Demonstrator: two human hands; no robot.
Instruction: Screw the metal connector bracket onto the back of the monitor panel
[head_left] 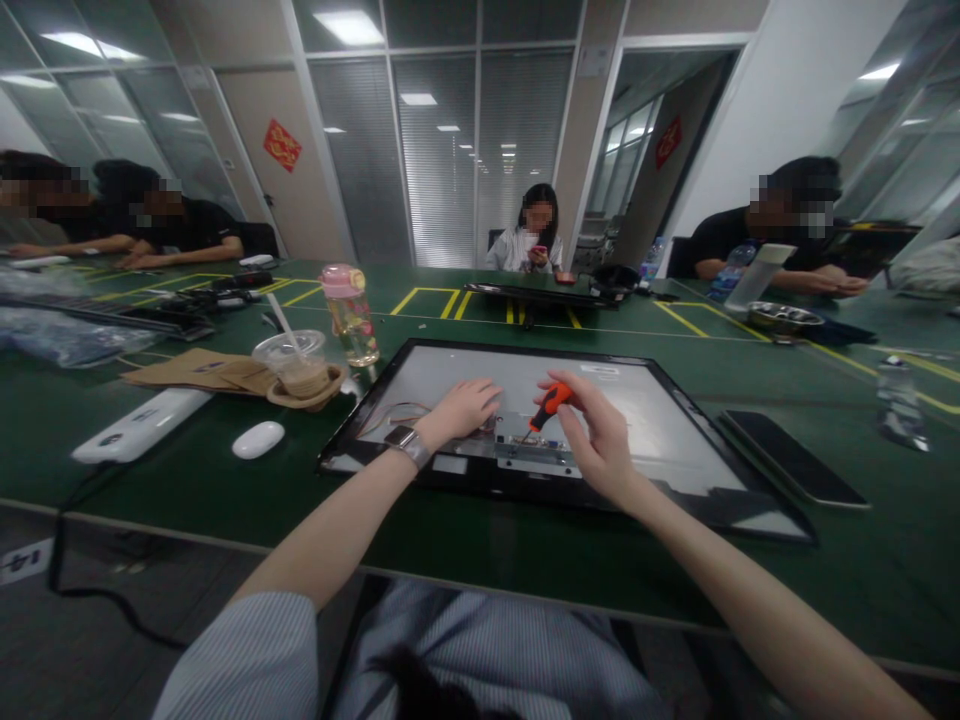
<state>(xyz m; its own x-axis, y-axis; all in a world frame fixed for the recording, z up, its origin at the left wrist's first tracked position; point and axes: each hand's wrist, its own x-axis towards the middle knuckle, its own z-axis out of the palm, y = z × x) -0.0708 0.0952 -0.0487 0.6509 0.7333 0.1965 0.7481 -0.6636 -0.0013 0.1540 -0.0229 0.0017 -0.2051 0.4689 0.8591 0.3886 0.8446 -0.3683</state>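
A flat display panel (630, 400) with a black frame lies face down or back up, I cannot tell which, on the green table. On its near part sits a metal bracket with a circuit board (536, 453). My right hand (596, 430) grips an orange and black screwdriver (553, 402), its tip pointing down at the board. My left hand (463, 412), with a watch (406, 440) on the wrist, rests flat at the bracket's left side, fingers stretched out. Thin wires (397, 415) run over the panel left of that hand.
Left of the panel are a white mouse (258, 440), a white power strip (142, 425), an iced drink cup (294, 362) and a pink-lidded bottle (350, 315). A black phone-like slab (793, 457) lies to the right. Several people sit around the table (247, 505).
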